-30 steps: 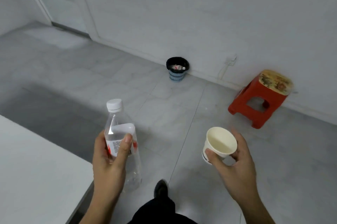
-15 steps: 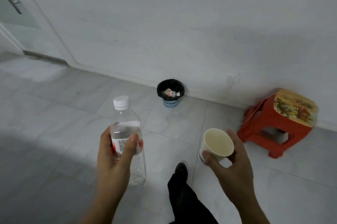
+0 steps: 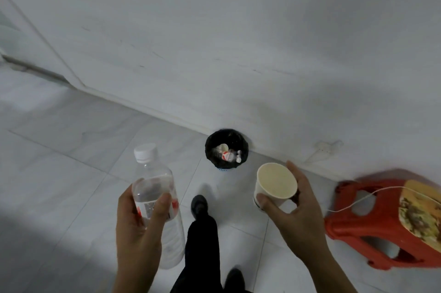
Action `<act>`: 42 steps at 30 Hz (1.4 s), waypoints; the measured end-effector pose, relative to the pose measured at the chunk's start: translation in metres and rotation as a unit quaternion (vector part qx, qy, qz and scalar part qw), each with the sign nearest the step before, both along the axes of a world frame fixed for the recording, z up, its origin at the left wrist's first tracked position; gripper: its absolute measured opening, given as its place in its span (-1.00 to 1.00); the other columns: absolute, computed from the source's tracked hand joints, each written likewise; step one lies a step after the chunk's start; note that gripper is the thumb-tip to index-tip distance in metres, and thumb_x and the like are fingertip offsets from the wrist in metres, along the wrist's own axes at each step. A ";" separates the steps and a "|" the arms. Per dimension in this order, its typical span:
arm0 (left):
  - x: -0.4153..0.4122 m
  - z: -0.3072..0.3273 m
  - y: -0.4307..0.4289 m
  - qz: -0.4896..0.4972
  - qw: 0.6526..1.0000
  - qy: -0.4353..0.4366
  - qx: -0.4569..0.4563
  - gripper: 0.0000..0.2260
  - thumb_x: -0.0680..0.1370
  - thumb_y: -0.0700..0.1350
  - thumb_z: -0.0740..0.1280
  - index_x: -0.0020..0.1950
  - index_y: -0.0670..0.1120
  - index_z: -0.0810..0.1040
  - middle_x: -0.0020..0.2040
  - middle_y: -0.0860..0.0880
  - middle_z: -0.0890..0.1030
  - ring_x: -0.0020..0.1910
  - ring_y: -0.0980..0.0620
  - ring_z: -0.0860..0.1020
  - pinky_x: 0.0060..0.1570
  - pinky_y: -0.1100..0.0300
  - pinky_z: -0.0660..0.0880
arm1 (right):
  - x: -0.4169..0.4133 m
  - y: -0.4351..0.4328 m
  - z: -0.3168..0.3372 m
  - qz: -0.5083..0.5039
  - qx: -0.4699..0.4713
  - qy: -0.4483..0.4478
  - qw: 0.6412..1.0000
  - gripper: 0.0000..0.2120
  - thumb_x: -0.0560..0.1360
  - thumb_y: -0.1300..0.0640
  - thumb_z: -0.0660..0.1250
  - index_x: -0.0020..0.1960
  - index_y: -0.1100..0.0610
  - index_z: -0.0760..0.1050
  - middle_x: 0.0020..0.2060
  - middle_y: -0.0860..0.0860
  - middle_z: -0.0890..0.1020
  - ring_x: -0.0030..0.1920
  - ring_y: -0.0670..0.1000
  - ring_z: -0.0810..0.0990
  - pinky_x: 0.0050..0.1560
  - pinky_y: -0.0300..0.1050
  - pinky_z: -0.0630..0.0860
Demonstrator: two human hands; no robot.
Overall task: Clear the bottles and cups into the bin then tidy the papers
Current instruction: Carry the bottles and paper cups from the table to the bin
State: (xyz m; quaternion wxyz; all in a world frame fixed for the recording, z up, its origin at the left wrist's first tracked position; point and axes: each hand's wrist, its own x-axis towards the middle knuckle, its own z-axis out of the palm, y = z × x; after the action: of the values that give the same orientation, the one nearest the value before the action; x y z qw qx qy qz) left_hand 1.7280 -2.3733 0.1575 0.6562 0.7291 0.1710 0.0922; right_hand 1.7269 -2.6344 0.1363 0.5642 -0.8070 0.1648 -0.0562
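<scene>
My left hand [image 3: 136, 222] is wrapped round the capped water bottle [image 3: 155, 185], upright and partly filled. My right hand [image 3: 298, 218] pinches the empty paper cup [image 3: 274, 183] by its side. The black-lined bin [image 3: 226, 131] sits far ahead against the wall, left of the red stool [image 3: 346, 226]. I'd step right up to it, lower both, and release them low so neither bounces off the litter inside.
</scene>
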 end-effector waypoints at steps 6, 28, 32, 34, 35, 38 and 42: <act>0.168 -0.043 -0.005 -0.043 0.997 0.057 -0.033 -0.52 0.32 0.26 0.37 0.22 0.27 0.42 0.09 0.28 0.60 0.05 0.22 0.63 -0.04 0.15 0.58 | 0.138 0.004 -0.044 -0.040 0.010 0.071 0.997 -0.21 0.32 0.07 0.62 0.38 -0.32 0.28 0.12 -0.48 0.51 0.13 -0.34 0.53 0.07 -0.36 0.42; 0.451 -0.523 -0.068 -0.028 0.974 0.223 0.020 -0.43 0.45 0.11 0.47 0.37 -0.02 0.35 0.16 0.02 0.63 0.07 0.12 0.65 0.11 0.08 0.59 | 0.478 -0.002 -0.635 -0.067 -0.029 0.316 0.946 -0.23 0.25 0.05 0.56 0.39 0.03 0.32 0.23 0.00 0.51 0.12 0.01 0.58 0.10 -0.04 0.60; 0.449 -0.576 -0.064 -0.033 0.974 0.224 0.020 -0.55 0.52 -0.04 0.46 0.30 -0.03 0.31 0.18 -0.08 0.62 0.11 0.08 0.65 0.08 0.16 0.58 | 0.498 0.008 -0.715 -0.041 -0.050 0.365 0.929 -0.19 0.33 -0.03 0.53 0.44 0.10 0.21 0.26 0.12 0.52 0.14 0.13 0.61 0.13 0.06 0.61; 0.448 -0.587 -0.061 -0.042 0.974 0.223 0.015 -0.59 0.55 -0.10 0.45 0.26 -0.02 0.30 0.18 -0.11 0.62 0.12 0.05 0.65 0.08 0.17 0.59 | 0.502 0.011 -0.735 0.018 -0.085 0.379 0.921 -0.23 0.42 -0.06 0.50 0.46 0.15 0.19 0.30 0.16 0.51 0.23 0.17 0.57 0.20 0.06 0.56; 0.449 -0.590 -0.061 -0.050 0.973 0.224 0.015 -0.61 0.55 -0.12 0.44 0.25 -0.03 0.29 0.19 -0.12 0.62 0.14 0.04 0.65 0.09 0.17 0.59 | 0.503 0.010 -0.737 0.056 -0.098 0.382 0.917 -0.21 0.43 -0.08 0.49 0.48 0.16 0.18 0.32 0.17 0.50 0.29 0.18 0.53 0.25 0.07 0.52; 0.452 -0.584 -0.063 -0.070 0.973 0.218 0.028 -0.58 0.55 -0.14 0.44 0.26 -0.07 0.26 0.21 -0.15 0.60 0.16 0.01 0.64 0.14 0.11 0.59 | 0.499 0.004 -0.725 0.142 -0.088 0.391 0.905 0.02 0.37 -0.17 0.52 0.60 0.11 0.04 0.48 0.16 0.34 0.47 0.17 0.35 0.42 0.10 0.38; 0.464 -0.571 -0.073 -0.125 0.973 0.182 0.060 -0.48 0.50 -0.16 0.50 0.31 -0.12 0.26 0.21 -0.04 0.56 0.20 0.02 0.60 0.22 0.01 0.56 | 0.469 -0.019 -0.692 0.175 -0.193 0.363 0.895 -0.12 0.44 -0.28 0.39 0.59 0.06 0.12 0.55 0.18 0.21 0.55 0.23 0.17 0.50 0.25 0.23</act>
State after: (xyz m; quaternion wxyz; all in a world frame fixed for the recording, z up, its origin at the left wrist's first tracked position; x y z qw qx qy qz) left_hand 2.1916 -2.4462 -0.4136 0.5752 0.7874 0.1897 -0.1149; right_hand 2.1959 -2.6529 -0.5552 0.2995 -0.8802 0.1996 0.3095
